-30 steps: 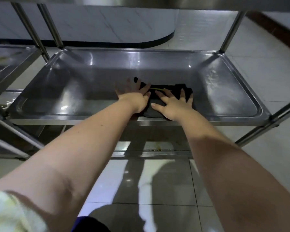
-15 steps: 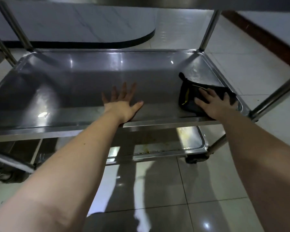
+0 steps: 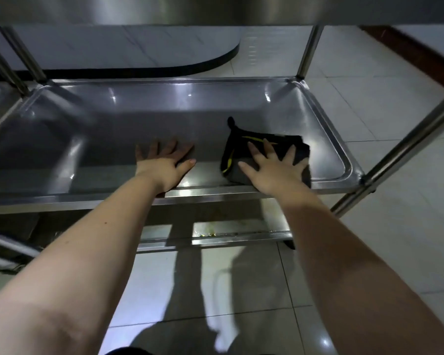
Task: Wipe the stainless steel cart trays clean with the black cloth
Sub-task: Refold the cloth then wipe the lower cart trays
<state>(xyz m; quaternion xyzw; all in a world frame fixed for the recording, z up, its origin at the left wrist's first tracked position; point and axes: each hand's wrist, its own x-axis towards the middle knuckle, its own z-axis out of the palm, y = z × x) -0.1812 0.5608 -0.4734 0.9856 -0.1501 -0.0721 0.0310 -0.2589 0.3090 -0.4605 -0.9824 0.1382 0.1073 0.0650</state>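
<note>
Fingers (image 3: 270, 149) straight and splayed: right hand (image 3: 274, 175) flat on black cloth (image 3: 237, 143), left hand (image 3: 164, 167) on tray (image 3: 113, 129).

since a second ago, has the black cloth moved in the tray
Yes. The black cloth has slid right, from the middle of the tray toward its right rim, under the right hand; the left hand no longer touches it.

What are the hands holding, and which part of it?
Nothing is in a grip. The right hand presses flat on top of the black cloth, over its near half. The left hand lies flat on the bare tray floor.
</note>
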